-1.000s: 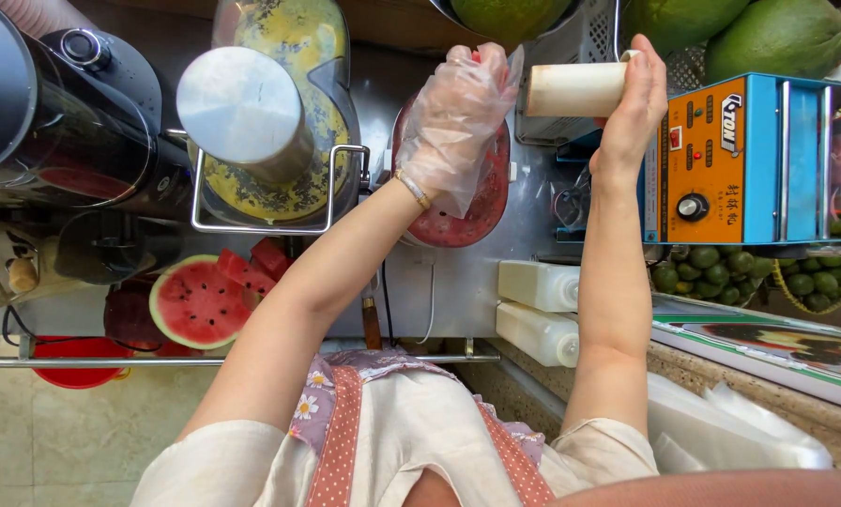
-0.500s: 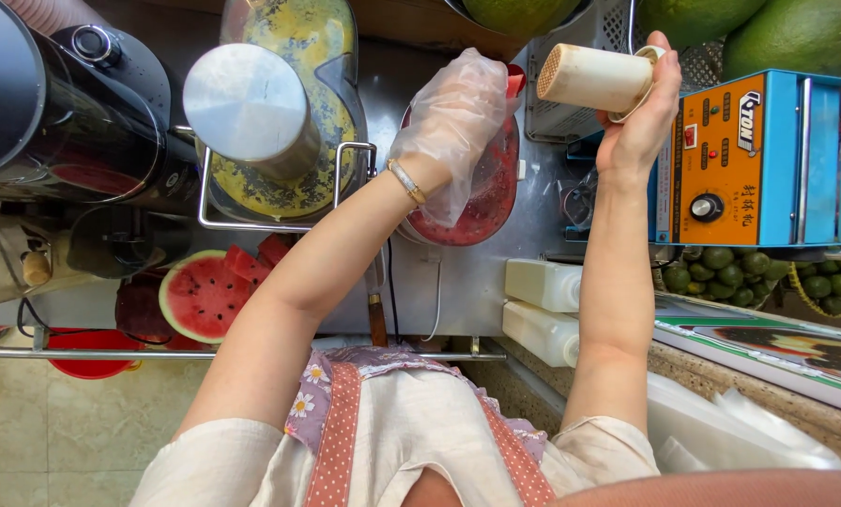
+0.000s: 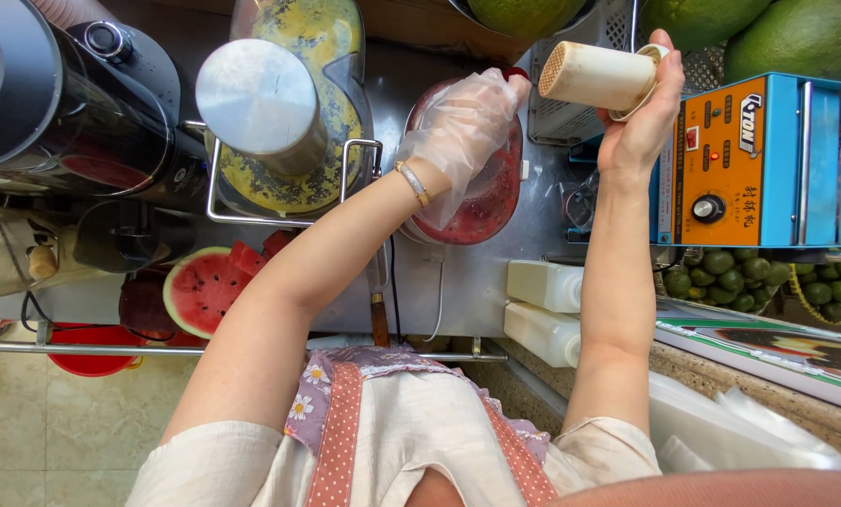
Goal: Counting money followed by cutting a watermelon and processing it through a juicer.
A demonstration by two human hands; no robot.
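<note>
My left hand (image 3: 463,117), in a thin clear plastic glove, lies at the upper middle of the frame with its fingers (image 3: 500,94) together and curved over the rim of a blender jar (image 3: 477,202) filled with red pulp; a gold bracelet (image 3: 414,183) circles that wrist. My right hand (image 3: 641,122), bare, is raised at the upper right, fingers wrapped around the base of a cream-coloured cylindrical shaker (image 3: 594,75), which lies nearly sideways with its perforated end pointing left towards the gloved hand, just above the jar. Right of that hand stands an orange and blue machine (image 3: 758,160) with a dial and buttons, and below it a crate of small green fruits (image 3: 749,277). Large green fruits (image 3: 787,33) fill the top right corner. Left of the jar stands a juicer (image 3: 284,122) with a steel cap and a yellow-smeared clear housing, and further left a dark appliance (image 3: 54,103). A cut watermelon half (image 3: 205,286) lies at the left middle, above a red tub (image 3: 92,361). Two white plastic bottles (image 3: 542,305) lie on the steel counter (image 3: 467,282) near my right forearm.
</note>
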